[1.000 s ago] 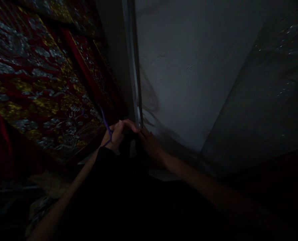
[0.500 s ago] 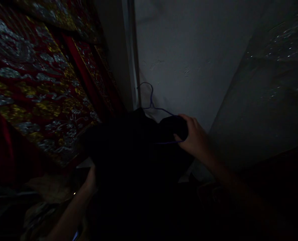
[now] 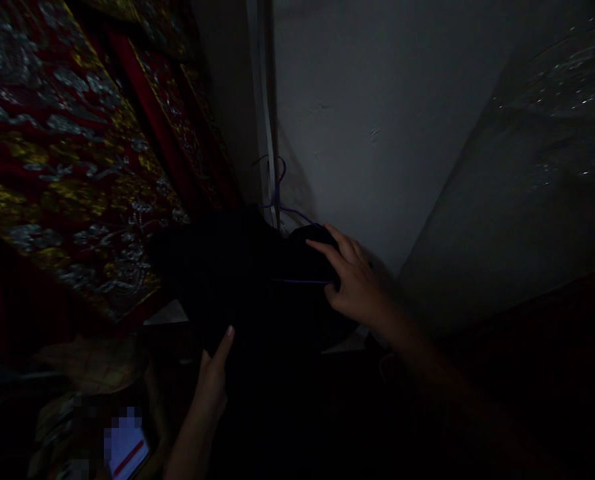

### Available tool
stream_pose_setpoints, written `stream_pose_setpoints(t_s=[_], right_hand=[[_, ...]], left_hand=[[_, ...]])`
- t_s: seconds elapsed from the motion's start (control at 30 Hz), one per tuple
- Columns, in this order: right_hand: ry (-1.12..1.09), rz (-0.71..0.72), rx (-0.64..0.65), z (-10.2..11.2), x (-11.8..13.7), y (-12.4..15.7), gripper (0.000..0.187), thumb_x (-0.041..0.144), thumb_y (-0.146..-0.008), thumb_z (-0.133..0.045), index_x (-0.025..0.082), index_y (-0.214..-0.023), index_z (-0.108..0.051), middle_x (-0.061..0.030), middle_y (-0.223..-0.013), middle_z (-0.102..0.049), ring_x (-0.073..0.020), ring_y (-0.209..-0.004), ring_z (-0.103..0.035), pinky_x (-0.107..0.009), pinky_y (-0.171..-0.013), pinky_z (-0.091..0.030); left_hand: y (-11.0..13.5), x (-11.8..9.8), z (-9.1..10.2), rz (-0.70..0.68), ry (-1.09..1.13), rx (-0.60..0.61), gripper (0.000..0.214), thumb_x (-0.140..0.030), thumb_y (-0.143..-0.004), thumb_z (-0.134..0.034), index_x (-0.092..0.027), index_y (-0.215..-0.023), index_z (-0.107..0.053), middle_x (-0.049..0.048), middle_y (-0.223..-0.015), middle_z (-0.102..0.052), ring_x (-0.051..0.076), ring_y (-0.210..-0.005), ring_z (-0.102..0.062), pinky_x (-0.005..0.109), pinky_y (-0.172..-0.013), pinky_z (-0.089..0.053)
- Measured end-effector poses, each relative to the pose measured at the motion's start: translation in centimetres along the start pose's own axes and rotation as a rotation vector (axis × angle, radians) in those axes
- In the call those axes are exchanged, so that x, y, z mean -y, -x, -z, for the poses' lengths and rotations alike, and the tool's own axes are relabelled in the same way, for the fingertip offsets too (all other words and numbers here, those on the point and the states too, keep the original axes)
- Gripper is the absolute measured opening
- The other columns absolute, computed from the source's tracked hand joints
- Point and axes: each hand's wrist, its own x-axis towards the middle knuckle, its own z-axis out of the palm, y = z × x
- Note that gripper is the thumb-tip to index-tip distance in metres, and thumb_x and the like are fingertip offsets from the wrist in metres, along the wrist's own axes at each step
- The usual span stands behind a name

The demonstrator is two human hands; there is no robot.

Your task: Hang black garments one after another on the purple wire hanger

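Note:
The scene is very dark. A black garment (image 3: 247, 280) hangs on a thin purple wire hanger (image 3: 280, 193) against a pale wall. My right hand (image 3: 352, 280) grips the garment's right shoulder together with the hanger's end, fingers curled over the cloth. My left hand (image 3: 212, 383) is lower, at the garment's left side, with a finger stretched up along the fabric; the rest of its fingers are lost in the dark.
Red cloth with gold and silver embroidery (image 3: 67, 153) hangs at the left. A pale vertical strip (image 3: 265, 113) runs down the wall corner. A dark glittery fabric (image 3: 537, 153) hangs at the right. Crumpled things and a lit screen (image 3: 125, 447) lie at lower left.
Both hands were together at the corner strip a second ago. The black garment on its hanger has since come up; my right hand now holds its shoulder and my left has dropped lower.

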Motion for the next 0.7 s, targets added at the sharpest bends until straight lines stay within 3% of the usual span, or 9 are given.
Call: stream_pose_setpoints(t_s=[0.1,0.23,0.37,0.4,0.47,0.57,0.7], right_hand=[[-0.256,-0.061,-0.179,-1.2,1.1,0.8,0.071,-0.003,-0.064,-0.048,0.027,-0.125,-0.067,-0.0036,-0.159,-0.043,-0.0305,-0.146,-0.040,-0.059,-0.119,-0.034],[-0.783,-0.234,-0.374,-3.3,4.2,3.3,0.043,0.005,-0.079,-0.048,0.026,-0.107,-0.073,-0.0067,-0.135,-0.066,-0.0246,-0.114,-0.067,-0.044,-0.094,-0.057],[-0.972,-0.682,-0.549,-7.6,6.6,8.3,0.012,0.030,-0.087,-0.062,0.023,-0.090,-0.071,-0.0055,-0.092,-0.072,-0.0189,-0.077,-0.067,-0.030,-0.065,-0.055],[-0.997,-0.828,-0.508,-8.9,6.8,9.6,0.016,0.037,-0.086,-0.063,0.022,-0.088,-0.069,-0.0038,-0.081,-0.070,-0.0167,-0.068,-0.063,-0.027,-0.057,-0.051],[-1.097,-1.015,-0.261,-11.5,7.0,11.7,0.037,0.055,-0.084,-0.063,0.019,-0.083,-0.067,-0.0024,-0.067,-0.064,-0.0135,-0.052,-0.054,-0.024,-0.046,-0.039],[-1.195,-1.070,0.011,-13.9,7.0,13.1,0.061,0.076,-0.084,-0.051,0.017,-0.076,-0.064,-0.0031,-0.060,-0.061,-0.0128,-0.047,-0.049,-0.024,-0.045,-0.035],[-1.117,-0.998,-0.028,-13.5,7.5,12.4,0.045,0.065,-0.080,-0.065,0.020,-0.077,-0.064,-0.0009,-0.067,-0.060,-0.0146,-0.061,-0.053,-0.025,-0.057,-0.043]], left_hand=[[0.4,0.2,0.3,0.064,0.086,-0.070,0.052,-0.029,-0.084,-0.076,-0.026,-0.133,-0.060,0.0084,-0.131,-0.070,0.030,-0.124,-0.065,0.046,-0.104,-0.056],[1.0,0.9,0.9,0.147,0.137,-0.068,0.047,-0.028,-0.087,-0.072,-0.023,-0.132,-0.062,0.0088,-0.126,-0.073,0.030,-0.116,-0.070,0.044,-0.098,-0.060],[1.2,2.9,1.8,0.250,0.151,-0.093,0.038,-0.027,-0.091,-0.067,-0.016,-0.127,-0.066,0.0115,-0.113,-0.077,0.028,-0.112,-0.072,0.041,-0.098,-0.060],[1.1,3.4,2.1,0.267,0.134,-0.102,0.036,-0.027,-0.091,-0.067,-0.015,-0.124,-0.068,0.0120,-0.110,-0.078,0.029,-0.112,-0.072,0.041,-0.098,-0.060],[0.9,4.3,2.7,0.266,0.096,-0.089,0.031,-0.026,-0.090,-0.069,-0.015,-0.118,-0.071,0.0117,-0.108,-0.078,0.028,-0.115,-0.071,0.040,-0.102,-0.058],[1.1,4.7,2.8,0.261,0.056,-0.072,0.021,-0.020,-0.090,-0.067,-0.016,-0.108,-0.075,0.0098,-0.107,-0.079,0.026,-0.123,-0.066,0.037,-0.108,-0.053],[2.2,4.2,1.7,0.353,0.055,-0.025,0.015,-0.023,-0.091,-0.064,-0.016,-0.099,-0.075,0.0116,-0.104,-0.079,0.028,-0.123,-0.066,0.039,-0.108,-0.053]])
